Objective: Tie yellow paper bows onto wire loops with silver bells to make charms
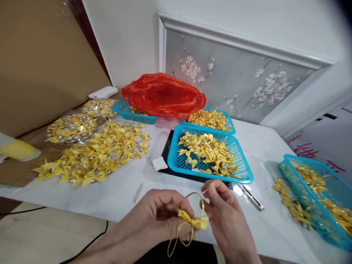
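Yellow ribbon bow [200, 223] held above tabletop [150, 185] edge, before blue basket [209, 177]; pinched in left hand's grip [162, 216]. Gold cord [204, 207] end pinched by right hand [224, 211]. Bow (light, soft, probably easily creased) best held at gathered middle.

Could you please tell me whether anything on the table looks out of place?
Slightly: some yellow bows lie outside the rightmost blue basket, seemingly stray, and the red plastic bag sprawls over the rear left basket, partly hiding it.

Fairly bright, even light shows soft detail, with the upper-right corner dark and blurred.
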{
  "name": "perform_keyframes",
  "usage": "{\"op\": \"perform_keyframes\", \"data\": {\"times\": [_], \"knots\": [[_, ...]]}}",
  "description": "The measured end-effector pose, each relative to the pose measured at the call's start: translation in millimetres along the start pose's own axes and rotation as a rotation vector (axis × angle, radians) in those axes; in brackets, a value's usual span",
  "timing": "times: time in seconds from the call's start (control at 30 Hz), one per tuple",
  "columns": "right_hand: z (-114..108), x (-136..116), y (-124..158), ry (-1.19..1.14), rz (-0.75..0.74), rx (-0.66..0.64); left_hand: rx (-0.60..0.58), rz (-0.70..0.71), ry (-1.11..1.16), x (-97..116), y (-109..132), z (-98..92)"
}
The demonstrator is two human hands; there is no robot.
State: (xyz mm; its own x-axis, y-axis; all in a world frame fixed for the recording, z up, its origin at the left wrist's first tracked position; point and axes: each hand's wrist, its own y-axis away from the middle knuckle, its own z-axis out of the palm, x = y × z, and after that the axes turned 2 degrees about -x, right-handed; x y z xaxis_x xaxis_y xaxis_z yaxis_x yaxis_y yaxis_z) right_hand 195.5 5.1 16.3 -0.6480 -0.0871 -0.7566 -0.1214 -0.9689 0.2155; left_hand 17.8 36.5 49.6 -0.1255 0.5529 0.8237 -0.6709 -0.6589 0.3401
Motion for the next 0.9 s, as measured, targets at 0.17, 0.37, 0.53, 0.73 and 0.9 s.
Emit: {"op": "perform_keyframes", "data": {"times": [0.17,0.37,0.53,0.73,0.9], "knots": [[-20.3,-8.3,-2.3,-0.071,-0.118,0.227,-0.023,-0.018,0.112,3.6,0.1,6.0],[-54.6,-23.8,-20.2,-0.029,-0.475,0.410,0.012,-0.013,0.189,7.0,2.7,9.5],[-80.6,-31.9,-19.3,0.157,-0.703,0.534,0.035,0.002,0.170,2.0,2.7,5.9],[-92.9,-30.3,-2.7,0.412,-0.629,0.587,0.050,0.029,0.096,-0.7,1.0,3.2],[-58.4,-20.0,16.7,0.495,-0.448,0.292,0.038,0.038,0.027,-0.2,0.5,2.5]]}}
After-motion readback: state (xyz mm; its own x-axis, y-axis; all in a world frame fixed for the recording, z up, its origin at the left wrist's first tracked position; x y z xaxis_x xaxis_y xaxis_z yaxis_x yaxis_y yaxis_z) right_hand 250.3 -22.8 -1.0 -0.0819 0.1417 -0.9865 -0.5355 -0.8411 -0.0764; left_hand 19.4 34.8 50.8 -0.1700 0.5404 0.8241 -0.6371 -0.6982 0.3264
